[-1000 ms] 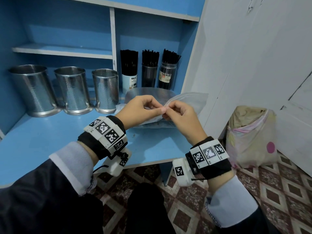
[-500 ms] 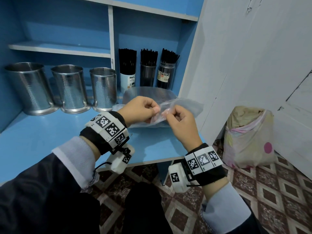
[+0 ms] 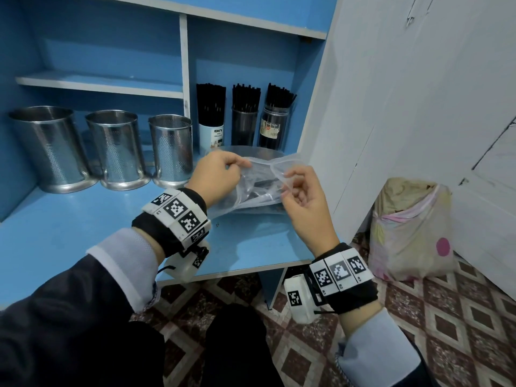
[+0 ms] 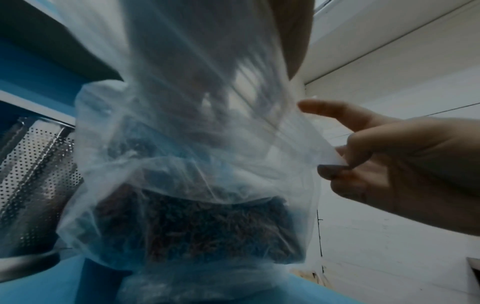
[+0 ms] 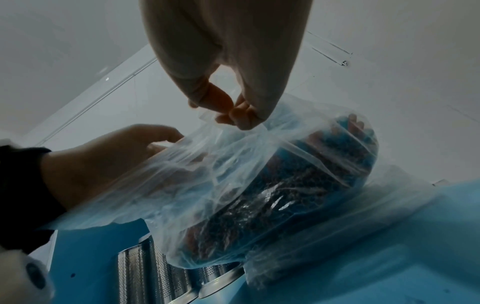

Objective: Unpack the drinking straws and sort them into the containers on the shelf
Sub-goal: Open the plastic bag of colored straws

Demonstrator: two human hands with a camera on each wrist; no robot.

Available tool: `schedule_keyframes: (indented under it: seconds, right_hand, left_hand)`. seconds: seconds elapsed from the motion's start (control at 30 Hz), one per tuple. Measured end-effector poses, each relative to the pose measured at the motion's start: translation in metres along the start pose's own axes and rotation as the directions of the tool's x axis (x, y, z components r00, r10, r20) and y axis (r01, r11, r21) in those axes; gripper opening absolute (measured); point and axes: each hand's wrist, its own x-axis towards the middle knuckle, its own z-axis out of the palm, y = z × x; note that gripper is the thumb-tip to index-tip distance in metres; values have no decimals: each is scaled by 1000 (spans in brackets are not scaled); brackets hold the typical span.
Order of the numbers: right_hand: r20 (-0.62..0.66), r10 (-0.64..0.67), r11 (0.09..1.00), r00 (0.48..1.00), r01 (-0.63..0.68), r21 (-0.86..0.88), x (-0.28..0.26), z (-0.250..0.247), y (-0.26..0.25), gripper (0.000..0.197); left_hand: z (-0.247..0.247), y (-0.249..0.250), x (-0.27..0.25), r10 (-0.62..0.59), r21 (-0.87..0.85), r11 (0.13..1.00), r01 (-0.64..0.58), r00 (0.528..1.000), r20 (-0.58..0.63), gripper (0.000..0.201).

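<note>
Both forearms reach forward, each wrist wrapped in a black band with white coded tags. The left hand [image 3: 216,174] curls its fingers, pinching one lip of the clear thin plastic bag [image 3: 259,188]. The right hand [image 3: 305,202] pinches the opposite lip between thumb and fingertips, held apart from the left.

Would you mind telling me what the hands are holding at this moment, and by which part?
Both hold the clear plastic bag of straws: the left hand and right hand each pinch one side of its open mouth.
</note>
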Motion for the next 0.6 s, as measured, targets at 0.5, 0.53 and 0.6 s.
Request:
schedule_keyframes:
  seconds: [0.5, 0.53, 0.6]
  right_hand:
    - [-52, 39, 957, 998, -52, -284, 9, -15, 4, 14]
    - [-46, 36, 946, 998, -49, -322, 8, -18, 5, 16]
    - [-46, 17, 923, 999, -33, -384, 8, -25, 6, 19]
  left_hand:
    - [-22, -8, -6, 171, 244, 961, -132, 974, -150, 32]
    - [-27, -9, -6, 172, 288, 951, -113, 967, -187, 29]
    - [-34, -11, -8, 172, 358, 929, -91, 964, -203, 25]
